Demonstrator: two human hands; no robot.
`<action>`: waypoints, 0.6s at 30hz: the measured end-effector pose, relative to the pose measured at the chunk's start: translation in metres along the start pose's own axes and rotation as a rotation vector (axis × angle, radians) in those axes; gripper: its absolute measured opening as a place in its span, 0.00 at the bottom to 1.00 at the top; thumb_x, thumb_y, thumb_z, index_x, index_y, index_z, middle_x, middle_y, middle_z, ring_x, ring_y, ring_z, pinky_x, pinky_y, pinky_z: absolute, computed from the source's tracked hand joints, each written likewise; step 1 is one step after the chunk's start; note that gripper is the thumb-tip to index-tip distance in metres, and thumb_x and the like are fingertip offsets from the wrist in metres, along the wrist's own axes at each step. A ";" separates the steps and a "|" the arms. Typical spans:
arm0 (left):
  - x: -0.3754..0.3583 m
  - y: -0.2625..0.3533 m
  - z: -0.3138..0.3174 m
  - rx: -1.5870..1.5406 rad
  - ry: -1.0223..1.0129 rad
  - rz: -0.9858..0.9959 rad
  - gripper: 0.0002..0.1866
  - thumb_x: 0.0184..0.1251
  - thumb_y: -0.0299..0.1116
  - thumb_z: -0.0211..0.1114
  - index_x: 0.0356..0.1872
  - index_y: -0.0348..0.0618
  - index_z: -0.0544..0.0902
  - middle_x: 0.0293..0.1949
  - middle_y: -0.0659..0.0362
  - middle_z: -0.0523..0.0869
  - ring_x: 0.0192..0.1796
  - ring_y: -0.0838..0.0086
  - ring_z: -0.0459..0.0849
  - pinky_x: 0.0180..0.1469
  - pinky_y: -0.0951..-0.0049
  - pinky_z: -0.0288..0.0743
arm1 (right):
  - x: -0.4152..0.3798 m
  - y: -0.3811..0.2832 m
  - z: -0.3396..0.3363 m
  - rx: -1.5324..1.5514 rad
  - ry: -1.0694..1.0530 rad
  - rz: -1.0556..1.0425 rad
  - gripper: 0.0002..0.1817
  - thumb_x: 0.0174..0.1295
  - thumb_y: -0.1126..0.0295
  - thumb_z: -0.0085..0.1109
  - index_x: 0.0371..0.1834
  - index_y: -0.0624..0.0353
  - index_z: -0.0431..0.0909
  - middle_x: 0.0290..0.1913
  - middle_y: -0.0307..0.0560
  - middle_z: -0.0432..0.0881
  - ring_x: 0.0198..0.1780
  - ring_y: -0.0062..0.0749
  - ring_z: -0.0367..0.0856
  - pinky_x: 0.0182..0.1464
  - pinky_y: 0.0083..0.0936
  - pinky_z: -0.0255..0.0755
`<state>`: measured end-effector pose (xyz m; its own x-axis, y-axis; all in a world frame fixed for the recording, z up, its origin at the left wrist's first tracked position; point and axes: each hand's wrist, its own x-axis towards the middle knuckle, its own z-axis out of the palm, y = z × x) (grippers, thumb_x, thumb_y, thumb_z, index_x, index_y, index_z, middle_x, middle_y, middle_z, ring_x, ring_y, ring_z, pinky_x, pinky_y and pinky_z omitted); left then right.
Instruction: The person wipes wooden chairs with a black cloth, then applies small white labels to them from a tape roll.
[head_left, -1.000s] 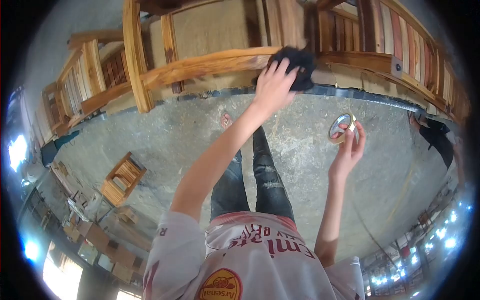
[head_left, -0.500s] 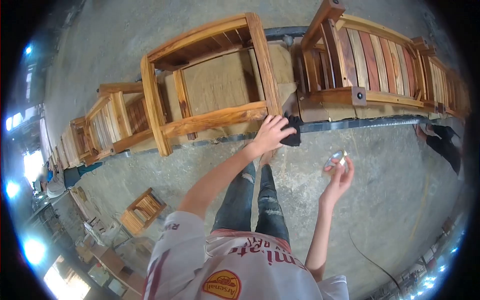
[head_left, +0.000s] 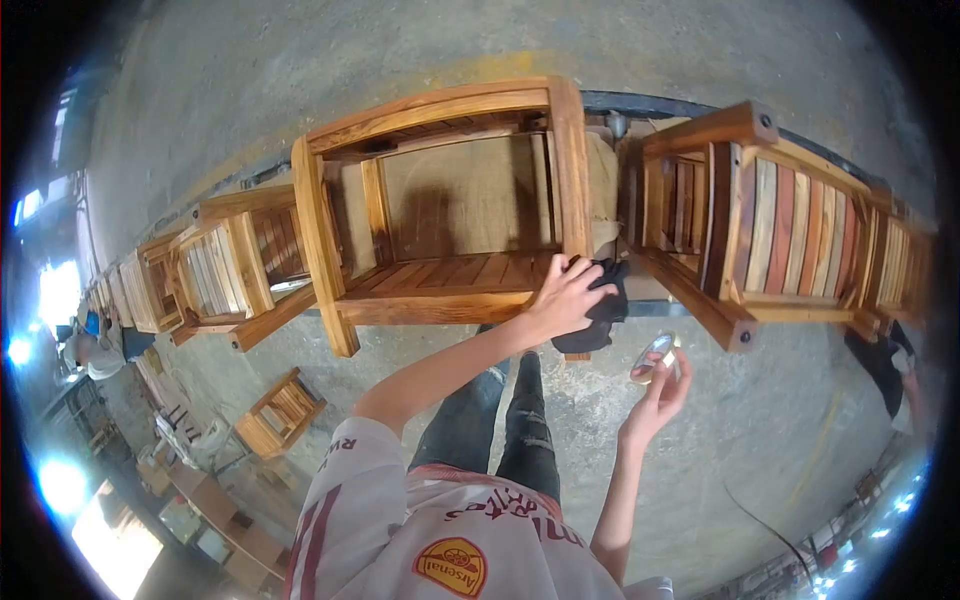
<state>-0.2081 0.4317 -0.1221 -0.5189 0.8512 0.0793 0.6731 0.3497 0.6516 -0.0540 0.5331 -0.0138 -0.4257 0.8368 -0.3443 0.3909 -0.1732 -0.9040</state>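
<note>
My left hand (head_left: 570,298) is closed on a black cloth (head_left: 605,305), which bunches out beyond the fingers. It presses against the near right corner of a varnished wooden furniture frame (head_left: 445,307), where the right upright (head_left: 570,170) meets the slatted lower part. Farther right and lower, my right hand (head_left: 655,398) grips a small round shiny dish or tin (head_left: 652,362) between thumb and fingers, apart from the wood. I cannot make out what is inside it.
More slatted wooden pieces stand in a row, right (head_left: 800,235) and left (head_left: 215,270). Brown cardboard (head_left: 470,195) lies beneath the frame. A small wooden piece (head_left: 280,412) sits on the concrete floor (head_left: 780,410). At far right, another person's dark clothing (head_left: 877,370) shows.
My view has shifted, and the frame now shows more of its slatted lower part. My left hand stays at the corner with the cloth; the right still holds the round dish.
</note>
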 end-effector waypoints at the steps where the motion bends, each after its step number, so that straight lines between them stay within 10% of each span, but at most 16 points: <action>1: 0.010 -0.005 -0.001 -0.003 0.046 -0.010 0.27 0.34 0.32 0.73 0.45 0.58 0.82 0.43 0.59 0.74 0.52 0.64 0.72 0.51 0.58 0.58 | 0.004 -0.005 0.009 -0.012 -0.004 0.009 0.14 0.74 0.73 0.48 0.60 0.61 0.67 0.42 0.47 0.81 0.34 0.25 0.76 0.40 0.23 0.72; 9: 0.143 -0.171 -0.119 0.354 0.448 -0.200 0.28 0.36 0.30 0.74 0.46 0.60 0.80 0.44 0.59 0.75 0.54 0.62 0.71 0.53 0.56 0.58 | 0.025 -0.027 0.072 -0.076 -0.080 -0.045 0.17 0.73 0.65 0.50 0.60 0.61 0.69 0.41 0.43 0.81 0.35 0.24 0.76 0.45 0.24 0.68; 18: -0.049 -0.292 -0.249 0.711 0.707 -0.736 0.25 0.45 0.31 0.72 0.49 0.55 0.80 0.44 0.56 0.81 0.52 0.58 0.77 0.50 0.55 0.64 | 0.032 -0.034 0.106 -0.139 -0.232 -0.052 0.16 0.73 0.64 0.51 0.59 0.59 0.70 0.40 0.42 0.82 0.35 0.24 0.76 0.46 0.24 0.68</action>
<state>-0.5108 0.1903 -0.1287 -0.9151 0.0434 0.4008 0.1241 0.9762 0.1776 -0.1679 0.5109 -0.0208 -0.6175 0.6985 -0.3617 0.4651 -0.0466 -0.8840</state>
